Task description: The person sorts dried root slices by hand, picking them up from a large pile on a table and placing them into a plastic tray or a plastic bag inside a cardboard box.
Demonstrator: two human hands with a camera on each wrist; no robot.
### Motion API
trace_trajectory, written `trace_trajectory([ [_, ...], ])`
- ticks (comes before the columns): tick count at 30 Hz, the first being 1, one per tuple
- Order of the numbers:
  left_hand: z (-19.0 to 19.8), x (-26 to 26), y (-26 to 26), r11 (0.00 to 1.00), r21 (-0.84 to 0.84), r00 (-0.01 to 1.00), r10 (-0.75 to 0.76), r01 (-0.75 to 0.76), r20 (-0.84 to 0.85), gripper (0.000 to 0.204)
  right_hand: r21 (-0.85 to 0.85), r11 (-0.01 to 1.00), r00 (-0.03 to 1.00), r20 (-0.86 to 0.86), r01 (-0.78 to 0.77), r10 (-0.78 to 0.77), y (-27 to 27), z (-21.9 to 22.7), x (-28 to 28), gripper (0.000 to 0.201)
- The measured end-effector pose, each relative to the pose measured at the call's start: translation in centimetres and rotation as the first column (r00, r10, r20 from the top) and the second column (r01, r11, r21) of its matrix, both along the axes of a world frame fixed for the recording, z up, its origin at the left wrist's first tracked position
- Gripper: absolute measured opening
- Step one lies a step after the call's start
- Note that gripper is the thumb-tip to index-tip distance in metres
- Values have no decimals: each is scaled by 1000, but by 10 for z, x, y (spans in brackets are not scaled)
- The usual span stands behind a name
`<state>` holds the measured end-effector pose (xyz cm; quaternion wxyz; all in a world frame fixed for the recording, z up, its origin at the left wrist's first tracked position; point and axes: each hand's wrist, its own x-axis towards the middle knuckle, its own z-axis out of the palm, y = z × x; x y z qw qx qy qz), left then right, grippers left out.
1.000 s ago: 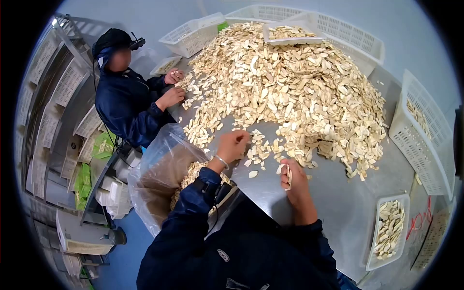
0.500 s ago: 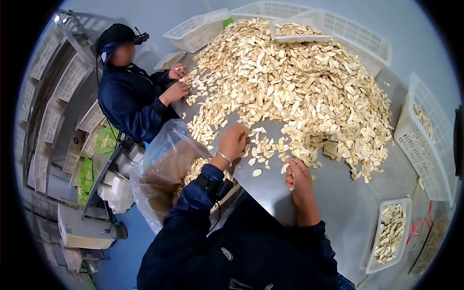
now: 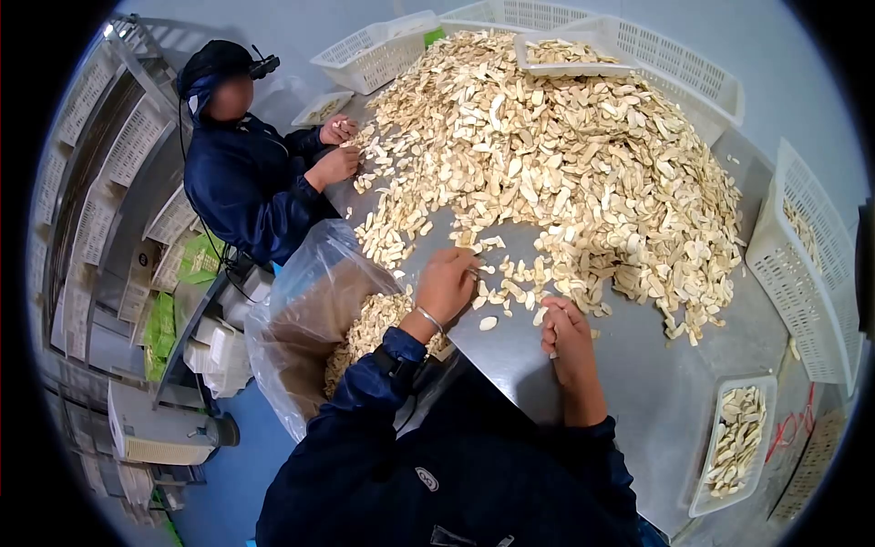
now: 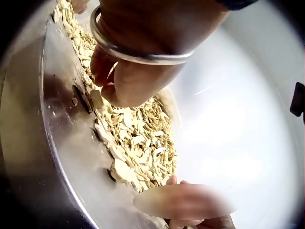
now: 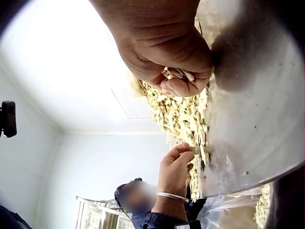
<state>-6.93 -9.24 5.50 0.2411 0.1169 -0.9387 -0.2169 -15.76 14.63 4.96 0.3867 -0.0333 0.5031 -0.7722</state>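
Observation:
A large heap of pale, flat dried slices (image 3: 547,164) covers much of the metal table (image 3: 519,365). My left hand (image 3: 447,283), with a silver bangle at the wrist, is at the heap's near edge among scattered slices (image 3: 515,284). Its thumb and fingertips pinch a pale slice (image 5: 195,150), seen in the right wrist view. To its right, my right hand (image 3: 569,337) is curled just over the table. Several slices (image 5: 178,73) are held in that fist, their ends showing between the fingers and palm. One loose slice (image 3: 488,323) lies between the hands.
A plastic-lined box of slices (image 3: 378,328) stands below the table's left edge. White baskets (image 3: 802,273) line the back and right; a tray of slices (image 3: 694,497) sits at front right. Another person (image 3: 251,173) works at the left. Shelving (image 3: 100,210) stands farther left.
My left hand has moved slightly right and nearer the scattered slices. My right hand has turned and closed further, so the slice that stuck out of it is now mostly hidden.

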Motion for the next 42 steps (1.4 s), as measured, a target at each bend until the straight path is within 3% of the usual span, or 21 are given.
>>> trace_trajectory([
  [3, 5, -12, 22, 969, -11, 960, -247, 247, -130, 21, 15, 1000, 1000, 4, -1, 1, -1, 1, 1, 17],
  [6, 1, -20, 36, 954, -26, 955, -297, 298, 25, 22, 21, 1000, 1000, -1, -5, 5, 1, -1, -1, 17],
  [10, -7, -22, 28, 967, 116, 974, -225, 225, -16, 20, 8, 1000, 1000, -1, 14, -14, 1, -3, -2, 16],
  [11, -9, -19, 28, 933, 316, 985, -171, 172, -29, 19, -6, 1000, 1000, -2, 13, -13, 1, -3, -2, 16],
  [14, -5, -6, 17, 881, 467, 987, -129, 68, 100, 21, 10, 1000, 1000, 8, 4, -4, 0, 3, 1, 16],
  [17, -20, 1, 2, 510, 859, 980, -186, 40, 65, 23, 0, 1000, 1000, 12, -2, 2, 0, 2, 0, 17],
  [20, -28, -1, -9, 234, 966, 976, -211, 110, -60, 26, 2, 1000, 1000, 0, 1, -1, 0, 2, 0, 17],
  [23, -9, 4, -5, 39, 999, 993, -118, -6, 11, 30, 4, 1000, 1000, 9, -5, 5, 0, 4, 0, 17],
  [26, -12, 8, -12, -35, 999, 989, -141, 29, -34, 32, -11, 1000, 1000, 5, -12, 12, 0, 1, 1, 18],
  [29, -5, 15, -13, 20, 1000, 996, -87, -17, 18, 31, -3, 1000, 1000, 2, -11, 11, 0, -1, 1, 17],
  [32, -14, 24, -28, 260, 965, 998, -34, -43, 53, 27, -2, 1000, 1000, 0, -12, 12, 2, 3, 1, 17],
  [33, -27, 29, -38, 272, 962, 1000, -14, -2, 6, 26, -3, 1000, 1000, -5, -13, 12, 2, 2, 1, 17],
  [37, -41, 46, -42, 724, 685, 990, 136, -79, -29, 22, 6, 1000, 1000, -6, -10, 10, 1, 1, 1, 16],
  [40, -29, 54, -24, 888, 427, 982, 190, -168, -9, 19, 16, 1000, 1000, -12, -8, 8, 0, 0, 1, 16],
  [42, -24, 56, -18, 933, 284, 975, 219, -221, 39, 18, 21, 1000, 1000, -18, -10, 11, -1, 0, 1, 16],
])
